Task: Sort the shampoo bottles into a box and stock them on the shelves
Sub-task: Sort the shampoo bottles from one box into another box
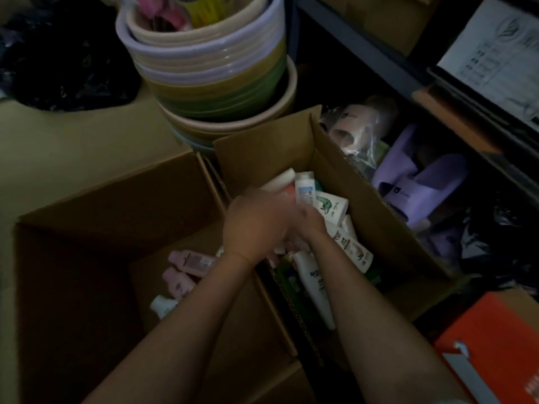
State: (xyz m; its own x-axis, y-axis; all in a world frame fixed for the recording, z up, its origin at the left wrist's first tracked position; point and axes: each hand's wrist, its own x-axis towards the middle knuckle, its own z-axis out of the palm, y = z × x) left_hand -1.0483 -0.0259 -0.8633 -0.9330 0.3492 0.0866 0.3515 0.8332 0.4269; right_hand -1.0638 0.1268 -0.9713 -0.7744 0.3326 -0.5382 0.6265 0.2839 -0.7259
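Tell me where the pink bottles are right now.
In the head view, the pink bottles lie at the bottom of the left cardboard box, just left of the person's left forearm, with a white bottle beside them.

two cardboard boxes (122,211), two pink bottles (186,269)

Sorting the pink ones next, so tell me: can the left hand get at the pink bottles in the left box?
Probably yes. The pink bottles lie uncovered in the open left box, just below the left hand.
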